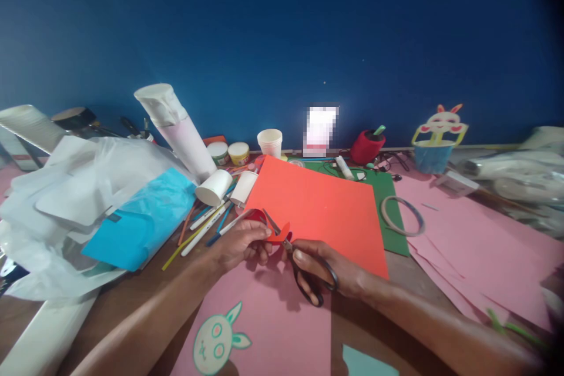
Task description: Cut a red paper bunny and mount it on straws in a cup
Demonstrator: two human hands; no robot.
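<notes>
Red paper piece (279, 236) is pinched in the left hand's (243, 242) grip, above the pink sheet (286, 329). Black-handled scissors (288, 245) are gripped in the right hand (321, 259), blades at the piece. Rabbit-face cutout (215, 344) is laid on the pink sheet; orange sheet (321, 205) is placed beyond both hands.

brown table (352, 324) | pink sheet (277, 323): front centre | pale-blue paper (368, 363): front right | markers (206, 230): centre-left | pink papers (480, 235): right
</notes>
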